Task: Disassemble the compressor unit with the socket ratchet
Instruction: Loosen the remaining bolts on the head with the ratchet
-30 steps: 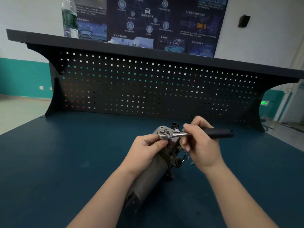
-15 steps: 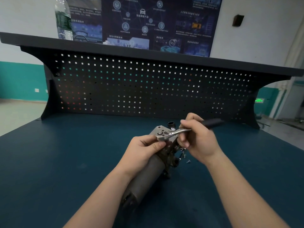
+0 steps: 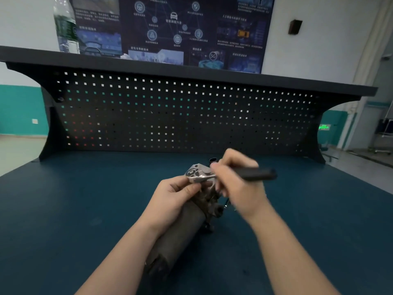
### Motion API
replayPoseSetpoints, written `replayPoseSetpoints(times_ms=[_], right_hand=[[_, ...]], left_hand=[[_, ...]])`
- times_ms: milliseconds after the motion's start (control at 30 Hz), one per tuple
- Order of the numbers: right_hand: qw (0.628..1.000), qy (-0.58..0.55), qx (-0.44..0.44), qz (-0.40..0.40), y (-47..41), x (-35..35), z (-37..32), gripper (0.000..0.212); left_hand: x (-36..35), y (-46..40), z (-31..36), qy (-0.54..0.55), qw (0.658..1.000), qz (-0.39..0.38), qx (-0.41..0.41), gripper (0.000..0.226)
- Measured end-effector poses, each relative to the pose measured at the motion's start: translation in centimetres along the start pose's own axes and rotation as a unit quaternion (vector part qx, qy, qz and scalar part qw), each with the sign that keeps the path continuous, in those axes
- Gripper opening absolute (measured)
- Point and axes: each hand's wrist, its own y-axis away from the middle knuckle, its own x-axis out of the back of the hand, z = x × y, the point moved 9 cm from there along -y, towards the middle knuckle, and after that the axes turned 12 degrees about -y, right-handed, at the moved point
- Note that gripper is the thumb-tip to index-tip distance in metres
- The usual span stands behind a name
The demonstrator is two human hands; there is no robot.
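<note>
The compressor unit [image 3: 180, 228], a dirty grey cylinder with a metal head at its far end, lies on the blue bench pointing away from me. My left hand [image 3: 170, 196] grips its upper end, thumb close under the ratchet head. The socket ratchet [image 3: 196, 175] sits with its chrome head on top of the compressor's far end, and its black handle [image 3: 257, 174] points right. My right hand [image 3: 238, 182] is closed around the handle near the head and is motion-blurred.
A small black socket [image 3: 213, 160] stands just behind the compressor. Small loose bolts [image 3: 225, 206] lie right of the unit. The black pegboard [image 3: 180, 116] closes the back of the bench, with a water bottle [image 3: 66, 28] on its top shelf.
The ratchet handle swung away toward the back, then returned to pointing right, its head staying on the compressor. My left hand kept its hold.
</note>
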Motion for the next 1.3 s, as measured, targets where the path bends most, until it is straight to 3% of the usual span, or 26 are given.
replayPoseSetpoints(times_ms=[100,167,200,267,333,400,467,533,567,633,733,767,833,900,967,1033,1100,1167,1200,1300], right_hand=[[0.959,-0.237,-0.137,0.076,-0.9,2.0,3.1,0.033],[0.945,-0.264,-0.102,0.162,0.8,2.4,3.9,0.035],[0.958,-0.212,-0.043,0.19,2.1,2.2,3.4,0.035],[0.966,0.023,0.134,0.218,5.4,0.7,1.0,0.032],[0.912,0.251,0.276,0.169,7.9,-3.5,-0.6,0.033],[0.893,0.303,0.311,0.115,7.8,-5.0,-1.2,0.037],[0.934,0.227,0.261,0.084,5.5,-3.6,-2.0,0.033],[0.99,0.071,0.105,0.062,2.2,-1.0,-1.3,0.033],[0.999,-0.009,0.014,0.048,0.8,0.0,-0.3,0.035],[0.981,-0.153,-0.112,0.051,-0.9,1.5,1.7,0.034],[0.944,-0.263,-0.127,0.153,0.3,2.2,3.4,0.033],[0.951,-0.238,-0.076,0.184,1.6,2.0,3.2,0.034],[0.972,-0.019,0.091,0.214,4.8,0.9,1.2,0.034],[0.926,0.252,0.236,0.151,7.2,-3.1,-0.7,0.039],[0.907,0.306,0.283,0.063,7.2,-4.9,-1.4,0.039],[0.952,0.208,0.22,0.046,4.7,-3.1,-2.2,0.032],[0.997,0.03,0.053,0.054,1.4,-0.3,-1.0,0.034],[0.979,-0.159,-0.112,0.053,-0.4,1.2,2.0,0.038],[0.96,-0.227,-0.152,0.067,-0.8,1.7,3.1,0.039],[0.928,-0.305,-0.137,0.162,0.7,2.3,4.7,0.041]], left_hand=[[-0.2,-0.1,0.1,0.006,1.0,0.008,-0.006,0.024],[-0.3,-0.3,0.1,0.01,1.0,0.017,-0.011,0.023],[-0.3,-0.3,0.2,0.009,1.0,0.018,-0.015,0.02],[-0.3,-0.3,-0.1,0.012,1.0,0.013,-0.006,0.011],[-0.2,-0.1,-0.8,0.029,0.999,0.008,0.02,0.01],[-0.2,0.0,-1.1,0.05,0.998,0.003,0.034,0.017],[-0.4,0.1,-0.6,0.062,0.998,-0.015,0.015,0.024],[-0.3,0.1,0.2,0.022,1.0,-0.012,-0.007,0.026],[-0.2,0.1,0.4,0.002,1.0,-0.008,-0.012,0.023],[-0.1,0.0,0.4,-0.008,1.0,0.003,-0.007,0.019],[-0.1,-0.1,0.2,0.002,1.0,0.018,-0.005,0.018],[-0.1,-0.2,0.2,0.003,1.0,0.022,-0.007,0.019],[-0.1,-0.3,-0.2,0.004,1.0,0.022,0.0,0.014],[-0.1,-0.3,-0.9,0.014,1.0,0.016,0.021,0.008],[0.0,-0.1,-1.1,0.03,0.999,0.011,0.031,0.014],[-0.1,-0.1,-0.6,0.026,1.0,-0.006,0.011,0.021],[-0.2,0.0,0.1,0.008,1.0,-0.012,-0.014,0.022],[-0.2,0.0,0.3,0.012,1.0,-0.004,-0.013,0.022],[-0.2,-0.1,0.2,0.018,1.0,0.002,-0.007,0.022],[-0.3,-0.4,0.1,0.03,0.999,0.016,-0.002,0.019]])
